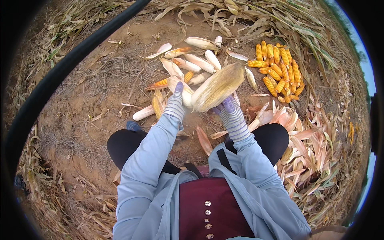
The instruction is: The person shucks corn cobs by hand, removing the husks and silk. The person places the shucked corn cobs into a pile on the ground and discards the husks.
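Observation:
In a striped, purple-tipped glove, my left hand (177,97) grips an ear of corn in pale husk (185,95), thumb laid along its side. A broad tan husk (220,85), brown-streaked, spreads away from that ear's lower end. My right hand (225,107), gloved alike, holds this husk from below, its fingers partly hidden behind it. Just beyond my hands lies a loose group of ears in pale husks (199,62), some with orange kernels showing. Close to my left wrist, another husked ear (144,113) rests on the soil.
Bare orange corn cobs (280,72) are heaped at the upper right. Stripped husks (303,141) pile up beside my right knee (271,144). Dry corn stalks (264,15) border the brown soil (81,120). A dark strap or cable (60,72) crosses the view at left.

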`<state>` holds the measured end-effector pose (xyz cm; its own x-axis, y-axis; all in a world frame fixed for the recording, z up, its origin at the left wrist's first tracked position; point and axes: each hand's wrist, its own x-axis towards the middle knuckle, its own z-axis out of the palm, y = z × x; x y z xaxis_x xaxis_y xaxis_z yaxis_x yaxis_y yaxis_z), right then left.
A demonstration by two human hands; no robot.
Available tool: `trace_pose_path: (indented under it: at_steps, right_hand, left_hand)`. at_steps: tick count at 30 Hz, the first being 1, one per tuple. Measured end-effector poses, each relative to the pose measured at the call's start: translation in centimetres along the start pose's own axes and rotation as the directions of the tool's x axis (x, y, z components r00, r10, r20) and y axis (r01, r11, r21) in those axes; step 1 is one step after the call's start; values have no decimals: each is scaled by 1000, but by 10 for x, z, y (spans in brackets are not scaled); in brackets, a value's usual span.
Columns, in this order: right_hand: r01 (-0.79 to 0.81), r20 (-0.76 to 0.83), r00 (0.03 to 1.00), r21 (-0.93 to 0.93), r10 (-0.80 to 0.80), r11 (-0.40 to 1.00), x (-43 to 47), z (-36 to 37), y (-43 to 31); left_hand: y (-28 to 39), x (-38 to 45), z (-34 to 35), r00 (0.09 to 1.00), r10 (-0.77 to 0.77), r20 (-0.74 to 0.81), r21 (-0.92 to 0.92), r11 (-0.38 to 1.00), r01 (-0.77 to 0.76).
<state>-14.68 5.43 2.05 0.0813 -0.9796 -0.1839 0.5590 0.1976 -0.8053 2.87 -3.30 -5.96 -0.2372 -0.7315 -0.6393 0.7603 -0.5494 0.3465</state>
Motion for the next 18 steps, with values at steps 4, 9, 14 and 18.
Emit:
trace_pose_path:
  at_steps: [4, 9, 14, 18]
  right_hand:
    - [89, 81, 993, -79, -83, 993, 7, -20, 58]
    - [106, -120, 985, -155, -126, 982, 29, 0, 85]
    - [26, -389, 919, 216, 62, 976, 74, -3, 69]
    - [-111, -195, 955, 460, 222, 881, 69, -10, 77]
  left_hand:
    - [17, 4, -7, 957, 277, 91, 1, 961, -278]
    - [11, -20, 5, 884, 438, 161, -3, 896, -444]
    - [3, -40, 23, 912, 228, 341, -65, 973, -220]
    - [11, -28, 15, 949, 157, 272, -20, 987, -158]
